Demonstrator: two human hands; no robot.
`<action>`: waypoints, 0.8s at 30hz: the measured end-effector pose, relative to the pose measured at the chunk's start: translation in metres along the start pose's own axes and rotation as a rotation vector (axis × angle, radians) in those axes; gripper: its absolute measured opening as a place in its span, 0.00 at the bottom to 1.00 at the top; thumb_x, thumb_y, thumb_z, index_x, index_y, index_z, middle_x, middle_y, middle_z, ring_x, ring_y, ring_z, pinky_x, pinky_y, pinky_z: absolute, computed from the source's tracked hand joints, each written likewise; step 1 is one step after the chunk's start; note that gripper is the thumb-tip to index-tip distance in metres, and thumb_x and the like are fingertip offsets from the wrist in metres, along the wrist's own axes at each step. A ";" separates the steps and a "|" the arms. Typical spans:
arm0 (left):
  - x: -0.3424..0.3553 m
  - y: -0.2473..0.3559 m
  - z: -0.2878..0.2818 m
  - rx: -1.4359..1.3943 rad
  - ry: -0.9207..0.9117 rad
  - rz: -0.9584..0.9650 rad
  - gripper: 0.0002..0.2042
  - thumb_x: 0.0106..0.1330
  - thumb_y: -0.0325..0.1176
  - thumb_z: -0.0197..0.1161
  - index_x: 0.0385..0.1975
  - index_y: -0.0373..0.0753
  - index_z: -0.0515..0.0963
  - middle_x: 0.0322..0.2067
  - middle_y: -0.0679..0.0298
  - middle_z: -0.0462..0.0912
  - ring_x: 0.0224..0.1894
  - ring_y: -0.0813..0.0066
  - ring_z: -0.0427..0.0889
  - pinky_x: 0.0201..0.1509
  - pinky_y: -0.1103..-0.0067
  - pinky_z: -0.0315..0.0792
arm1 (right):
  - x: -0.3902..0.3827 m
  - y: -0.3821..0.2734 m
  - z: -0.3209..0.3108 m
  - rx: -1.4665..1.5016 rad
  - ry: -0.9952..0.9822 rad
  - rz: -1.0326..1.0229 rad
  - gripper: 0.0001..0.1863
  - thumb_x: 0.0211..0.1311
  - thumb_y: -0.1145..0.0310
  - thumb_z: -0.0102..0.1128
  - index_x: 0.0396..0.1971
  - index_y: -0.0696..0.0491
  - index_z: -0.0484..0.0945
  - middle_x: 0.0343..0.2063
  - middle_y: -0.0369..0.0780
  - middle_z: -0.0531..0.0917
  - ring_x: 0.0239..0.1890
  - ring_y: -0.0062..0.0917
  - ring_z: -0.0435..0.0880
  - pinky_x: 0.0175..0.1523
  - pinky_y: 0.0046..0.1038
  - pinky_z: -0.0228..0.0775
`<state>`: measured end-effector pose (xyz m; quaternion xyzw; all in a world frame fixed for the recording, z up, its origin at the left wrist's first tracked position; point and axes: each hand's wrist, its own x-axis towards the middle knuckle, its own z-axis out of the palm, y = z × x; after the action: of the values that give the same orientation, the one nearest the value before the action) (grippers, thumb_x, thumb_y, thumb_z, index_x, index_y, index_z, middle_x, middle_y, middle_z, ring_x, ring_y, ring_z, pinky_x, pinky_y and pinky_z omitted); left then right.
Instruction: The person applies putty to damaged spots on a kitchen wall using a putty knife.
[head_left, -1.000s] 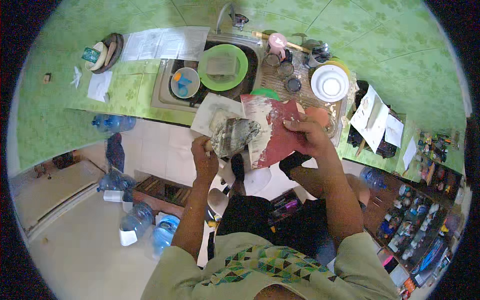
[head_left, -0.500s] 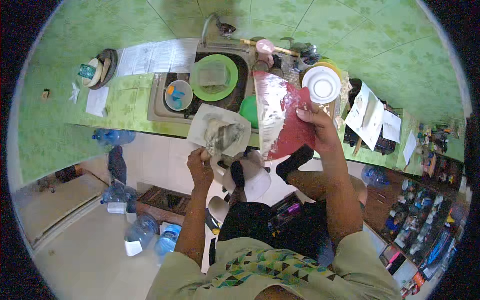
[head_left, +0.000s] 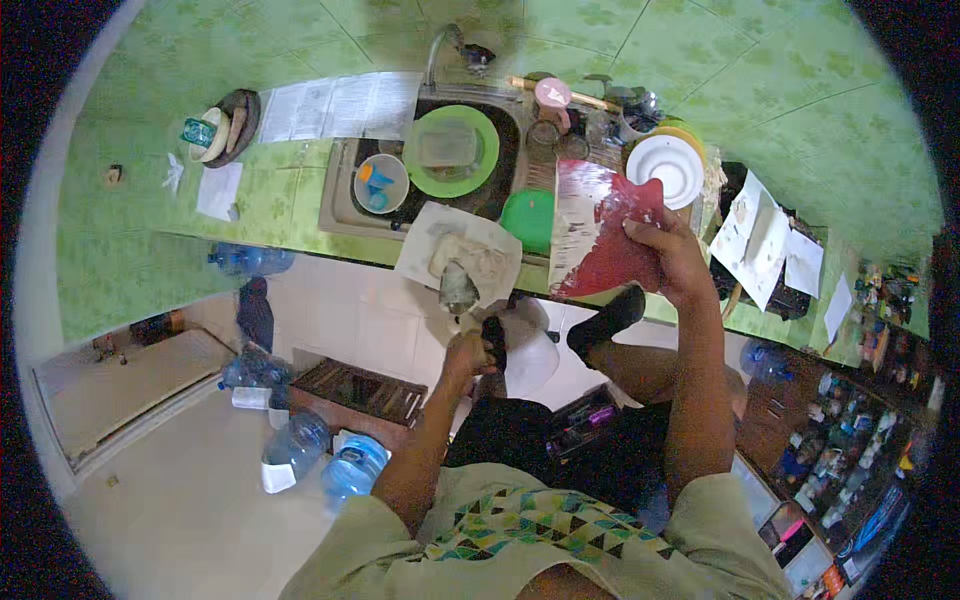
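Note:
My left hand (head_left: 468, 356) is closed around the handle of a small trowel (head_left: 458, 288). Its grey, smeared blade rests over a pale square sheet (head_left: 496, 238) bearing a wet beige-grey paste (head_left: 452, 250). That sheet lies at the counter's front edge, before the sink. Held up in my right hand (head_left: 675, 255) is a flat red piece (head_left: 612, 255) with an uneven outline, its left part streaked whitish. My right thumb lies on its face, and the other fingers are hidden behind it. A green bowl (head_left: 525, 220) shows between the sheet and the red piece.
The sink (head_left: 340, 195) holds a light-green basin (head_left: 490, 150) and a small tub (head_left: 385, 200). White plates (head_left: 664, 170) stand right of it. Papers cover a stove (head_left: 745, 235). Water bottles (head_left: 355, 465) stand on the floor at left, near my legs.
My left hand has come nearer and to the right, drawing the trowel back toward me across the paste. The right hand still holds the red piece. The whole view has shifted slightly.

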<state>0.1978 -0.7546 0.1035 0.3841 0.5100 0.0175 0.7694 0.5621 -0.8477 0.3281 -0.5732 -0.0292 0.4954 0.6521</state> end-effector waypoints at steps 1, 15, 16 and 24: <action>-0.005 0.011 0.009 -0.169 -0.048 -0.086 0.16 0.70 0.47 0.55 0.46 0.40 0.70 0.31 0.61 0.79 0.27 0.71 0.81 0.27 0.72 0.78 | 0.001 0.001 -0.001 -0.029 0.000 -0.018 0.20 0.58 0.75 0.62 0.52 0.60 0.74 0.43 0.41 0.83 0.43 0.28 0.84 0.52 0.33 0.78; 0.081 -0.002 0.052 -0.180 -0.216 0.109 0.21 0.76 0.52 0.42 0.49 0.38 0.68 0.39 0.56 0.77 0.41 0.61 0.80 0.44 0.60 0.80 | 0.002 -0.004 0.005 -0.175 0.103 -0.059 0.19 0.61 0.72 0.62 0.52 0.58 0.73 0.37 0.38 0.83 0.33 0.22 0.83 0.37 0.24 0.77; 0.089 -0.006 0.038 -0.176 -0.203 0.121 0.21 0.76 0.52 0.42 0.49 0.38 0.68 0.39 0.56 0.77 0.41 0.61 0.80 0.44 0.60 0.80 | 0.003 -0.003 0.014 -0.186 0.086 -0.039 0.19 0.61 0.71 0.62 0.51 0.58 0.74 0.36 0.37 0.83 0.29 0.21 0.82 0.31 0.23 0.75; 0.110 0.006 0.088 -0.098 -0.302 0.019 0.21 0.77 0.51 0.42 0.46 0.35 0.69 0.42 0.52 0.78 0.45 0.55 0.80 0.47 0.58 0.78 | -0.005 -0.008 0.008 -0.289 0.166 -0.059 0.16 0.60 0.69 0.62 0.47 0.57 0.74 0.27 0.36 0.81 0.14 0.17 0.74 0.13 0.21 0.60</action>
<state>0.3232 -0.7548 0.0392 0.3494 0.3833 -0.0083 0.8549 0.5596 -0.8442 0.3395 -0.6989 -0.0629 0.4175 0.5772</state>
